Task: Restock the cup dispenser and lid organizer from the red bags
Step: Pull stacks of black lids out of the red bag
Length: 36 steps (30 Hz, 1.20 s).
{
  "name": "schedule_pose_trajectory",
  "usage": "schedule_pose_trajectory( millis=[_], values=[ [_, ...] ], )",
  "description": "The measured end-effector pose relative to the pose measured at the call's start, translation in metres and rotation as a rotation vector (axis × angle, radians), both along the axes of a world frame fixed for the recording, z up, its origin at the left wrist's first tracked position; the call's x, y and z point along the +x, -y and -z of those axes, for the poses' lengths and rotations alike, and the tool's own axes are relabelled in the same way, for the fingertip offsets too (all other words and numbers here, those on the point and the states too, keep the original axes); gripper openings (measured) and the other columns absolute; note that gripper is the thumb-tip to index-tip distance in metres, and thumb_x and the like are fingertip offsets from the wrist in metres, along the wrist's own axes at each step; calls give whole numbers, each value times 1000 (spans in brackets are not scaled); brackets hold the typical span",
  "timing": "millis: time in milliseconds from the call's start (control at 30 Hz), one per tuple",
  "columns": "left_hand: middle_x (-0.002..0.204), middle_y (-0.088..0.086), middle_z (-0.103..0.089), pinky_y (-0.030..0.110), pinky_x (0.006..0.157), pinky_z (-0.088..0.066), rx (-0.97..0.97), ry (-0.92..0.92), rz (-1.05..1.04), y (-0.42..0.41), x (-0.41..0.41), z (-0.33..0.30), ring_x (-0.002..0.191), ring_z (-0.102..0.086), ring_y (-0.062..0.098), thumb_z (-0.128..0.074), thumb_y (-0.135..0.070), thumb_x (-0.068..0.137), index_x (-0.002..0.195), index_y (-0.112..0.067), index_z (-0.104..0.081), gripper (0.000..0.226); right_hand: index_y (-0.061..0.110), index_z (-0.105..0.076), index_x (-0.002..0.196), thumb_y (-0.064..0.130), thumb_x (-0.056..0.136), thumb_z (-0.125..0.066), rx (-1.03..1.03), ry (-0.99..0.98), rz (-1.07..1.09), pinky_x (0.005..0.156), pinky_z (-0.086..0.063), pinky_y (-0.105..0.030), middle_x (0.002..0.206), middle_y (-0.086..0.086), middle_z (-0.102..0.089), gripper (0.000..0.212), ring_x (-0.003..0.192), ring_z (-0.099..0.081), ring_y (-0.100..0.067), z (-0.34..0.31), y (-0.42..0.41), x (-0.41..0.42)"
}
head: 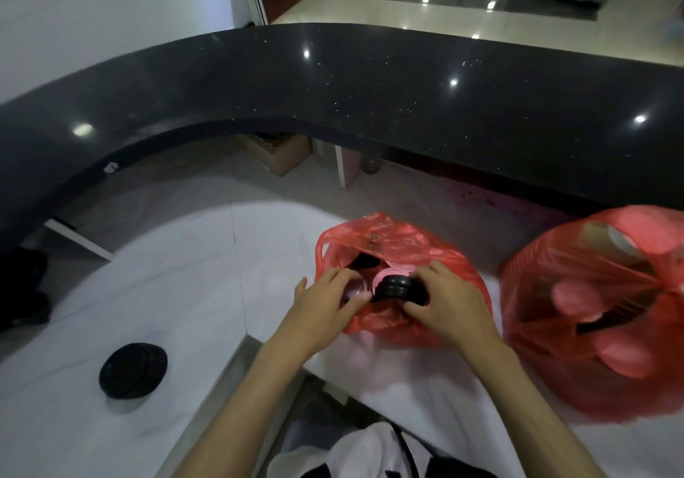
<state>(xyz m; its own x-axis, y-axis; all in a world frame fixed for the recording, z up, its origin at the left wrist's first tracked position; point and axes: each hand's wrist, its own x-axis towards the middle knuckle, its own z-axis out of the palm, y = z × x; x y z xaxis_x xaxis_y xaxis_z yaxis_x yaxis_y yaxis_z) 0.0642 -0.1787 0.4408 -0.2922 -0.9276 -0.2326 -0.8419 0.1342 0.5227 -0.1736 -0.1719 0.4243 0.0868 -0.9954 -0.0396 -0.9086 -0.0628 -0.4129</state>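
White and black clothing (374,451) of the person shows at six o'clock, nearest the lens, with both bare forearms reaching up from it toward the centre. Right hand (449,305) sits at the mouth of the near red bag (396,240), thumb and fingers curled round a short stack of black lids (401,289) held on edge just above the opening. Left hand (325,301) is just beside it at the nine o'clock side, fingertips curled into the bag mouth against a dark lid; whether it actually grips that lid cannot be told. Both hands are close together, nearly touching across the stack. Pink and black lids lie inside this bag, which rests on the white counter (177,255) slightly right of centre.

A second red bag (592,311) stands at three o'clock, just beside the first, holding pink lids and what appears to be brown paper cups, blurred. A separate stack of black lids (132,370) lies on the white counter at eight o'clock, well apart from both bags. A raised black counter (370,85) curves across from nine to three o'clock. Beneath it, at twelve o'clock, a cardboard box (279,153) sits on a lower level.
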Motion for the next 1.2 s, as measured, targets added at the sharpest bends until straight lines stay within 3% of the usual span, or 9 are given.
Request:
schedule_pose_trajectory(
  millis=[67, 167, 467, 733, 833, 933, 1033, 1100, 1200],
  values=[
    [136, -14, -61, 40, 108, -48, 60, -233, -131, -2, -5, 1, 116, -62, 4, -47, -70, 99, 138, -38, -55, 51, 29, -67, 103, 42, 78, -77, -70, 63, 69, 69, -49, -40, 102, 8, -59, 30, 92, -66, -24, -3, -2, 6],
    [133, -14, -64, 18, 94, -51, 248, -500, -281, -6, -14, -9, 112, -62, -6, -60, -68, 95, 143, -37, -52, 58, 31, -65, 106, 40, 77, -78, -148, 149, 126, 67, -55, -42, 103, 12, -58, 33, 87, -66, -22, -7, -6, 17],
    [130, -19, -68, 38, 107, -54, 276, -680, -372, -3, -30, -8, 121, -64, 0, -76, -87, 64, 138, -47, -51, 87, 34, -60, 109, 32, 75, -73, -217, 614, 253, 75, -52, -30, 104, 17, -64, 36, 89, -61, -2, -18, 1, 35],
    [127, -6, -66, 30, 96, -58, 187, -927, -589, 7, -27, -11, 114, -68, 7, -89, -45, 80, 126, -49, -52, 59, 30, -61, 135, 54, 85, -76, -127, 525, -183, 91, -41, -12, 120, 25, -61, 58, 106, -57, 1, -8, 13, 37],
    [124, -13, -68, 28, 91, -58, 194, -945, -542, 7, -13, -11, 115, -69, 8, -90, -42, 73, 126, -44, -57, 62, 33, -74, 121, 61, 91, -66, -184, 483, -214, 90, -35, -11, 114, 31, -64, 42, 103, -52, 1, -5, 21, 21],
    [123, -23, -67, 26, 95, -56, 159, -887, -425, 8, -8, -17, 118, -65, 7, -90, -31, 78, 132, -36, -56, 64, 33, -82, 97, 50, 96, -63, -328, 472, -142, 89, -40, -18, 109, 27, -71, 26, 96, -51, -9, -8, 26, 18],
    [126, -27, -63, 31, 100, -56, 138, -827, -355, 10, -5, -25, 121, -63, 5, -92, -23, 80, 135, -36, -55, 67, 28, -82, 91, 42, 94, -70, -450, 488, -14, 85, -43, -19, 98, 25, -72, 19, 90, -57, -13, -21, 26, 21],
    [129, -28, -61, 36, 102, -57, 129, -804, -318, 11, -5, -28, 125, -61, 5, -92, -22, 80, 137, -37, -54, 70, 29, -81, 95, 41, 93, -76, -337, 583, 17, 82, -47, -20, 94, 23, -75, 13, 89, -66, -5, -31, 26, 22],
    [135, -20, -61, 45, 104, -57, 117, -816, -266, 11, -7, -33, 131, -59, 13, -93, -17, 79, 141, -34, -53, 76, 43, -73, 120, 59, 88, -73, 111, 869, 15, 74, -51, -21, 110, 19, -76, 36, 95, -72, -3, -41, 28, 26]
  ],
)
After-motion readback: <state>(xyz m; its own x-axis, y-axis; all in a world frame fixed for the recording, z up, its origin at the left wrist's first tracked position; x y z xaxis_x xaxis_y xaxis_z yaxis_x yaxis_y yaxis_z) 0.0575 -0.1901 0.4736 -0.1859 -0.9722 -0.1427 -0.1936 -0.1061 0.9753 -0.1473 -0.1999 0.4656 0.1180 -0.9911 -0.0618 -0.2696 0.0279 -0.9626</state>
